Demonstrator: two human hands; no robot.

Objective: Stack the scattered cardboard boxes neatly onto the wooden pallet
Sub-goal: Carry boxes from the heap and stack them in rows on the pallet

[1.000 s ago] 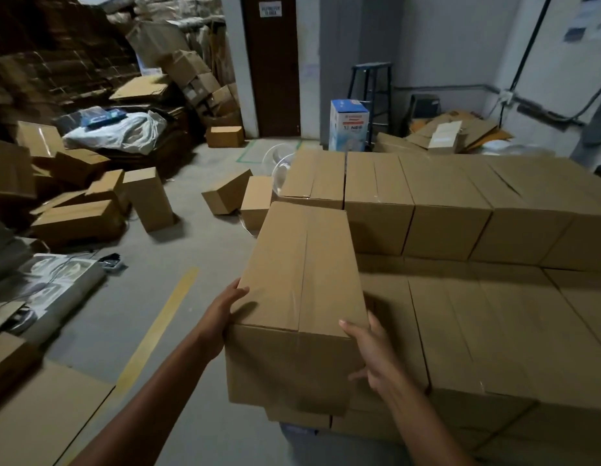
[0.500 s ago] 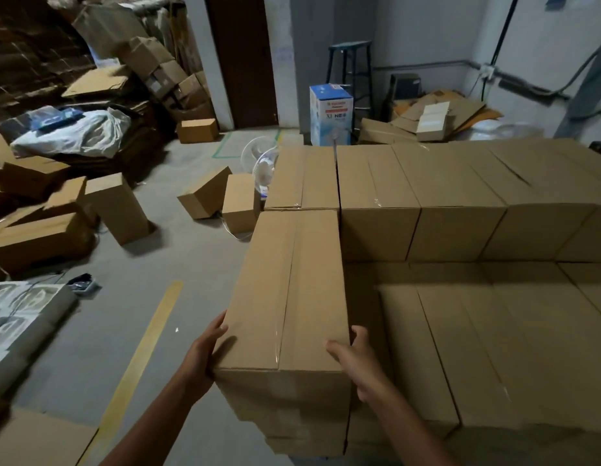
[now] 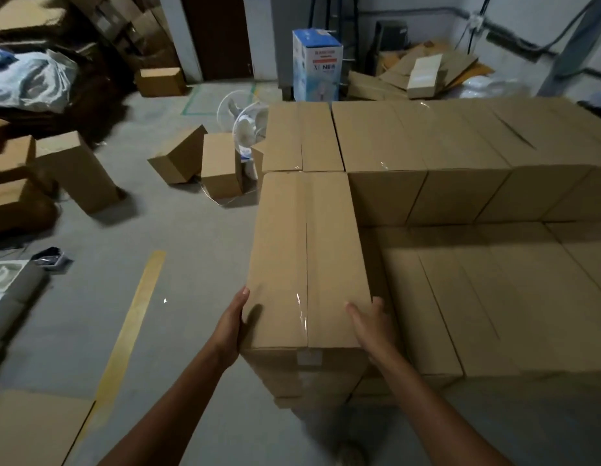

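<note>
Grip shown: a two-handed side clamp. Left hand [image 3: 230, 326] lies flat against the left wall of the cardboard box [image 3: 306, 260], fingers straight. Right hand [image 3: 373, 326] presses the opposite wall at the near right edge, thumb laid on the lid. Neither grip is clenched; the box is held at its near end by opposed palm pressure only.

Position: the box sits in the lower centre of the frame, at the near left corner of the stack [image 3: 460, 169], its length running away from the person. Its far end meets the box behind it, and its lid looks level with the upper row to the right. It appears to rest on the layer beneath. The wooden pallet is hidden under the stack.

Handling, as judged: the walls show no bowing under the palms, so the carton reads as stiff. A taped centre seam runs along the lid; the glossy tape would be slick, so bare cardboard gives the better hold. Weight cannot be read from the room, though a two-handed hold suggests bulk rather than great load. Best purchase is low on the long sides or under the bottom edges, not on the lid flaps.

Loose boxes [image 3: 77, 169] lie on the floor at middle left, near a white fan [image 3: 248, 129].
</note>
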